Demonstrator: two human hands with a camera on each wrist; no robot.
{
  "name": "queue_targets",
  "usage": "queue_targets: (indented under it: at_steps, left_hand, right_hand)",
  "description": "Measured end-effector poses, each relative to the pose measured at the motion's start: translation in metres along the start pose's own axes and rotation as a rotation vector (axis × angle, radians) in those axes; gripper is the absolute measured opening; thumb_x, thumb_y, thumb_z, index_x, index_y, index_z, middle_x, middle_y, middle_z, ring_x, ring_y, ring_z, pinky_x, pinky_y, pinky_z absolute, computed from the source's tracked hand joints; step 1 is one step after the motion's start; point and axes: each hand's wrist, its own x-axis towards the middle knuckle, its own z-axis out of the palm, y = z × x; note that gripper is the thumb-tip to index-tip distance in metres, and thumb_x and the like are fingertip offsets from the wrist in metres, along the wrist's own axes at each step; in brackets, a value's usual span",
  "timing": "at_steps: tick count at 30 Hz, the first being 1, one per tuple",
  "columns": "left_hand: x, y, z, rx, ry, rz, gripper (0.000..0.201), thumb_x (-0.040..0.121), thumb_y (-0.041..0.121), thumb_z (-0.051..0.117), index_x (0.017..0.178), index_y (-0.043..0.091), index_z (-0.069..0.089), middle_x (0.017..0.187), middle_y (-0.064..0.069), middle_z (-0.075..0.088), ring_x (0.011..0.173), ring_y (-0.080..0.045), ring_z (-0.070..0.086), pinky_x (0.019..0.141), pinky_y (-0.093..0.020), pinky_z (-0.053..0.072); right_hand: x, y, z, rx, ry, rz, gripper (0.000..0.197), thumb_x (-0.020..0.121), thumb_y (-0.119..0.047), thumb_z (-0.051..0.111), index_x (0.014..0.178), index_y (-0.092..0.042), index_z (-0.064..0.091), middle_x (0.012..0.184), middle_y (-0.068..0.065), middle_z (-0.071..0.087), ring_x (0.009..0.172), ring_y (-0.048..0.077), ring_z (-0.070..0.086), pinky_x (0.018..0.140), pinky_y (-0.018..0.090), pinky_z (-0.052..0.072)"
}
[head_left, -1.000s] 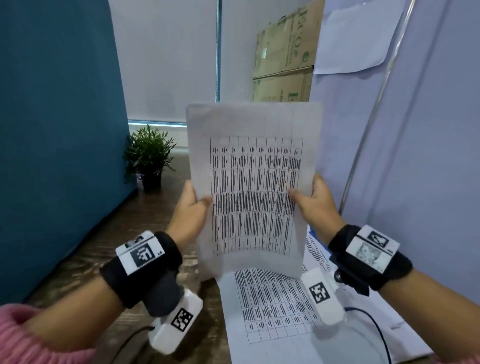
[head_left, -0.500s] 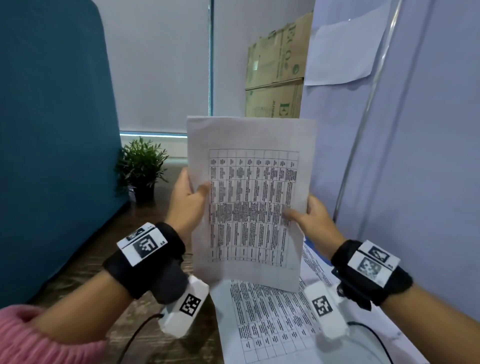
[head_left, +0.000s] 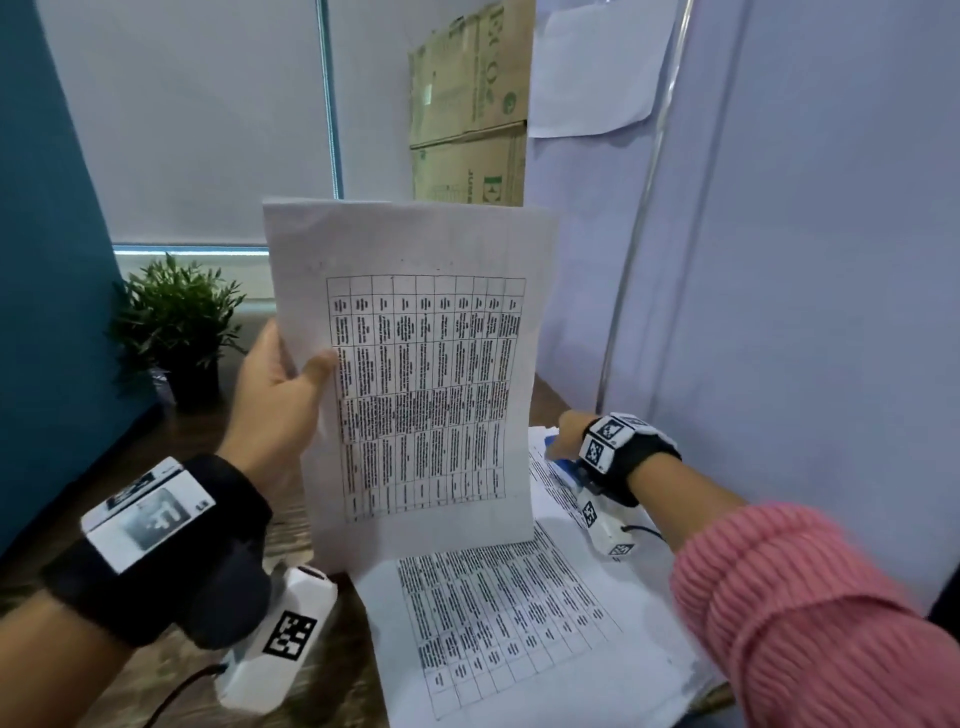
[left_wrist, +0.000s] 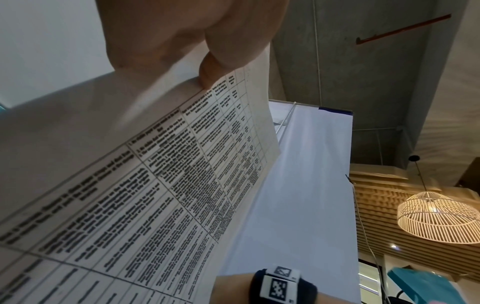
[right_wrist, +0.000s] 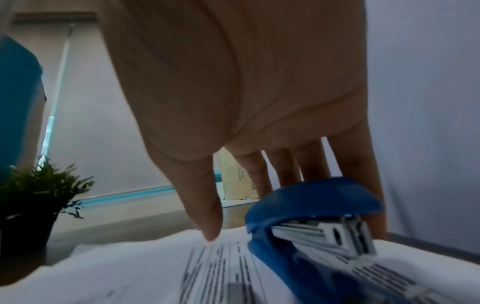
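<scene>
Left hand: we pinch the printed sheet with our left hand at the sheet's left edge, thumb curled onto the printed face and fingers behind it.
Printed sheet: we hold it upright in the air above the table, its table of text facing us, its lower edge over the near stack of papers.
Right hand: we reach our right hand down over the stapler, with the fingers straight and a little apart and nothing clasped.
Thumb and fingers: our thumb points down just left of the stapler, with the fingers behind its top. We cannot tell if they touch it.
Stapler: blue, lying on the papers at the right of the table, its metal mouth toward our wrist.
Plant: a potted plant stands at the far left of the table.
Background: cardboard boxes lean behind the sheet.
</scene>
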Motion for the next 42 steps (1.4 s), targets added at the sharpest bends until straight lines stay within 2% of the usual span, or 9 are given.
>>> queue_targets:
  at_steps: [3,7,12,17,22,27,32,35,42]
  left_hand:
    - [0.0,-0.001,0.001,0.003,-0.014,0.004,0.036,0.096,0.002,0.043,0.129,0.014,0.047,0.109,0.011,0.062,0.098,-0.002,0.061,0.077,-0.022,0.052]
    - [0.0,-0.002,0.001,-0.027,-0.02,-0.01,0.031,0.095,0.002,0.043,0.123,0.016,0.049,0.104,0.01,0.064,0.086,0.002,0.065,0.066,-0.014,0.055]
    - [-0.002,0.003,-0.001,-0.03,-0.018,-0.032,0.033,0.095,0.005,0.043,0.125,0.018,0.048,0.11,0.007,0.063,0.098,-0.006,0.063,0.075,-0.023,0.054]
    - [-0.004,0.007,-0.002,-0.033,0.001,-0.032,0.028,0.095,0.006,0.044,0.107,0.03,0.052,0.106,0.008,0.064,0.097,-0.007,0.063,0.082,-0.03,0.053]
    - [-0.007,0.009,-0.003,-0.045,0.031,-0.055,0.025,0.094,0.004,0.047,0.107,0.024,0.055,0.109,-0.002,0.066,0.1,-0.018,0.064,0.086,-0.039,0.053]
    - [-0.008,0.009,-0.003,-0.054,0.023,-0.022,0.022,0.092,0.002,0.051,0.096,0.023,0.057,0.098,0.001,0.067,0.09,-0.012,0.066,0.073,-0.027,0.055]
    - [-0.009,0.01,-0.004,-0.063,-0.005,-0.003,0.022,0.091,0.001,0.051,0.099,0.021,0.057,0.098,0.004,0.069,0.09,-0.01,0.067,0.072,-0.023,0.057]
    - [-0.008,0.009,-0.005,-0.051,-0.023,0.003,0.022,0.092,0.001,0.051,0.101,0.02,0.056,0.103,-0.001,0.068,0.093,-0.013,0.068,0.075,-0.026,0.058]
    - [-0.009,0.012,-0.002,-0.039,-0.027,0.02,0.02,0.092,0.001,0.051,0.103,0.016,0.057,0.105,-0.007,0.068,0.098,-0.021,0.066,0.084,-0.037,0.055]
  right_hand:
    - [-0.005,0.002,0.006,-0.067,0.039,0.0,0.033,0.088,-0.028,0.055,0.106,-0.002,0.061,0.092,0.01,0.061,0.088,0.03,0.062,0.073,0.029,0.046]
    - [0.0,0.01,0.017,-0.075,0.051,-0.005,0.019,0.092,-0.025,0.047,0.086,-0.011,0.058,0.084,0.006,0.058,0.083,0.027,0.055,0.07,0.027,0.038]
    - [0.009,0.0,-0.01,0.139,0.101,-0.013,0.036,0.092,-0.017,0.051,0.123,0.001,0.049,0.121,0.021,0.058,0.108,0.032,0.058,0.066,0.023,0.039]
    - [-0.024,-0.018,-0.105,0.846,0.691,-0.077,0.032,0.088,-0.015,0.057,0.115,0.001,0.051,0.104,0.017,0.058,0.092,0.028,0.054,0.075,0.029,0.036]
    - [-0.11,-0.065,-0.185,1.459,1.218,-0.583,0.009,0.094,-0.024,0.054,0.096,-0.024,0.045,0.083,-0.014,0.051,0.069,-0.01,0.054,0.072,0.01,0.042]
    - [-0.133,-0.119,-0.175,1.349,1.057,-0.951,0.025,0.091,-0.035,0.054,0.106,-0.018,0.043,0.091,0.002,0.058,0.075,0.003,0.061,0.071,0.018,0.052]
    - [-0.115,-0.151,-0.152,1.175,1.024,-0.923,0.025,0.092,-0.031,0.056,0.105,-0.012,0.046,0.081,-0.008,0.051,0.07,0.006,0.052,0.067,0.024,0.048]
    - [-0.115,-0.163,-0.147,1.096,1.056,-0.91,0.028,0.093,-0.029,0.056,0.105,-0.005,0.049,0.075,-0.012,0.05,0.062,-0.002,0.049,0.062,0.012,0.043]
    - [-0.126,-0.187,-0.139,1.067,1.037,-0.934,0.02,0.091,-0.033,0.054,0.088,-0.014,0.049,0.067,-0.006,0.052,0.057,0.005,0.047,0.055,0.017,0.04]
